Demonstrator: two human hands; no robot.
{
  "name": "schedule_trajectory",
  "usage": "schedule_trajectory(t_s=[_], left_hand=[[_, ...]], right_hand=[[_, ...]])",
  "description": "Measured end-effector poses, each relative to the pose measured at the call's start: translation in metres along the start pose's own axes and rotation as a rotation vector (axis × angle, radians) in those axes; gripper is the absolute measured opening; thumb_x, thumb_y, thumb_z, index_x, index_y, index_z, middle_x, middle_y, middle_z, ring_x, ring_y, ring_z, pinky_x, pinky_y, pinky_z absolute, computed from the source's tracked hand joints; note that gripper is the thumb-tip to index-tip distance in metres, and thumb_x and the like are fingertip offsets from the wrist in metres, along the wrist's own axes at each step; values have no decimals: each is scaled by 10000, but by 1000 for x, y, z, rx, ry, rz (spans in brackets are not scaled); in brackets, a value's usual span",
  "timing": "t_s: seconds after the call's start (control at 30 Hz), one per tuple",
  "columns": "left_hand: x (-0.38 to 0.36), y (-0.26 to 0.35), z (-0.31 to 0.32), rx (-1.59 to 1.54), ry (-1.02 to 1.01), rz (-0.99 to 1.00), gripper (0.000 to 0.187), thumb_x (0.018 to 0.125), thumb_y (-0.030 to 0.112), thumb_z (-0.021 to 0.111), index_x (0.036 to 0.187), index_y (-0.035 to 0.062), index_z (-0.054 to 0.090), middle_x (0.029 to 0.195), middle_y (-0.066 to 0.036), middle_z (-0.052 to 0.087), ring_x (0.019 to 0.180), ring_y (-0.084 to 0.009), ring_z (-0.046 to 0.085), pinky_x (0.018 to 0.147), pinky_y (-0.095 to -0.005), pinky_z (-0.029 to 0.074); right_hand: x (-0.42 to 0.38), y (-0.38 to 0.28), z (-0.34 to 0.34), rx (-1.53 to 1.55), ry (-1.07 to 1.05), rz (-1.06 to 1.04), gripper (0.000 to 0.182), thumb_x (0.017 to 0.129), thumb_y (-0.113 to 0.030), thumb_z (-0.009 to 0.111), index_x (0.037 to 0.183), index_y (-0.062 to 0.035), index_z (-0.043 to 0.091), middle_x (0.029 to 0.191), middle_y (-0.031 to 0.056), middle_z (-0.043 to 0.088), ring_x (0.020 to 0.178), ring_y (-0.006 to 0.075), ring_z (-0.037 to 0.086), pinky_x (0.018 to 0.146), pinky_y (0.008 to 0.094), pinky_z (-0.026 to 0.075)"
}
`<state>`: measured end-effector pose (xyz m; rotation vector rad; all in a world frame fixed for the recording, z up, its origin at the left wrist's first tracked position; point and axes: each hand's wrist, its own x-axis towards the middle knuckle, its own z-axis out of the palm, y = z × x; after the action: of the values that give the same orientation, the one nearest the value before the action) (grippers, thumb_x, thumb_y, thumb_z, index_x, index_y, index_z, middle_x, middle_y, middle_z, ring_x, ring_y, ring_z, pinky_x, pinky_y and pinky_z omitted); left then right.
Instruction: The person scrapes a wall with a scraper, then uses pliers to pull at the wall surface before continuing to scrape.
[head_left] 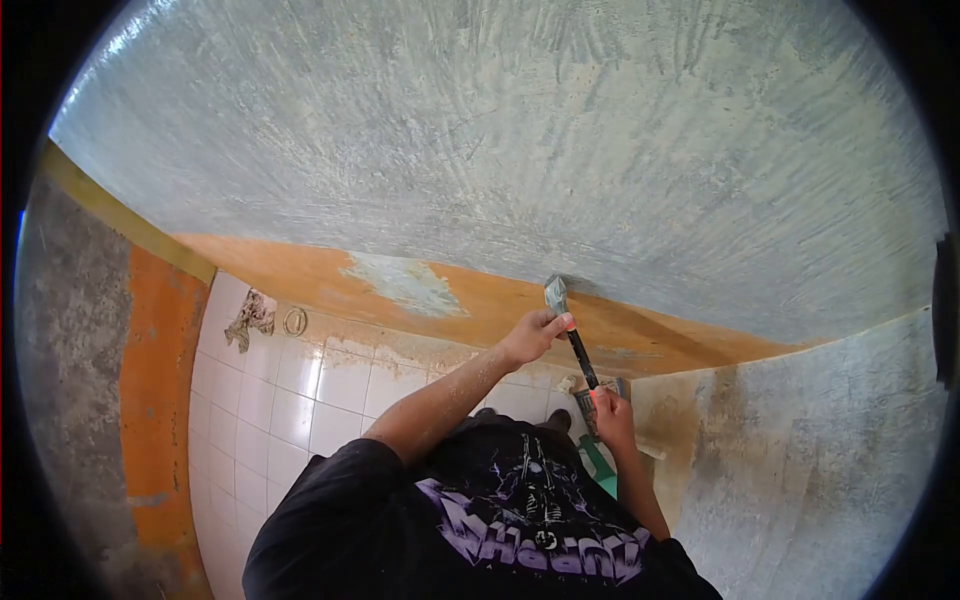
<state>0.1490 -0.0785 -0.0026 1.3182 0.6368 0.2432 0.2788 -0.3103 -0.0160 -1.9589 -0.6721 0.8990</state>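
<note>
A long-handled scraper with a black handle and a pale metal head is held slanting up to the wall. Its head meets the wall where grey scraped surface borders the band of orange paint. My left hand is closed around the upper handle, just below the head. Lower down, my right hand grips near the handle's end. A bare grey patch interrupts the orange band left of the scraper.
White floor tiles have brownish debris along the wall's foot. A crumpled cloth and a ring-shaped roll lie at the left. Beside my feet on the right are a green object and a dark tray-like thing, partly hidden. A side wall stands right.
</note>
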Motion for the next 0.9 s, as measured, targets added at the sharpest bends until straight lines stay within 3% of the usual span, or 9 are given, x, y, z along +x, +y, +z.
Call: schedule_trajectory(t_s=[0.17,0.27,0.37,0.9], left_hand=[[2,6,-4,31,-62,-8,474,1000,512,512,1122,69,625,1040,-33,656,1009,-144,614,825,-343,482],[6,5,-5,39,-74,-35,472,1000,513,512,1112,68,626,1043,-34,656,1003,-144,618,815,-345,489],[5,3,-3,16,-78,-47,472,999,515,514,1106,69,626,1044,-35,657,1002,-145,620,809,-348,492],[3,3,-6,12,-109,-58,493,996,533,506,1118,67,613,1056,-46,649,1015,-155,612,840,-362,490]], right_hand=[[-2,-2,-5,2,-33,32,443,1004,-389,549,764,-23,616,580,-16,448,551,88,436,523,299,355],[-3,-3,-5,-38,-17,-47,434,1025,-368,516,711,-69,526,590,-35,444,522,75,417,490,270,332],[-9,-14,-4,-53,1,-33,440,1006,-378,549,742,-28,591,576,-24,446,542,84,432,516,296,350],[-7,4,4,58,-28,36,455,1009,-371,528,680,-58,552,578,-20,461,537,92,443,517,295,354]])
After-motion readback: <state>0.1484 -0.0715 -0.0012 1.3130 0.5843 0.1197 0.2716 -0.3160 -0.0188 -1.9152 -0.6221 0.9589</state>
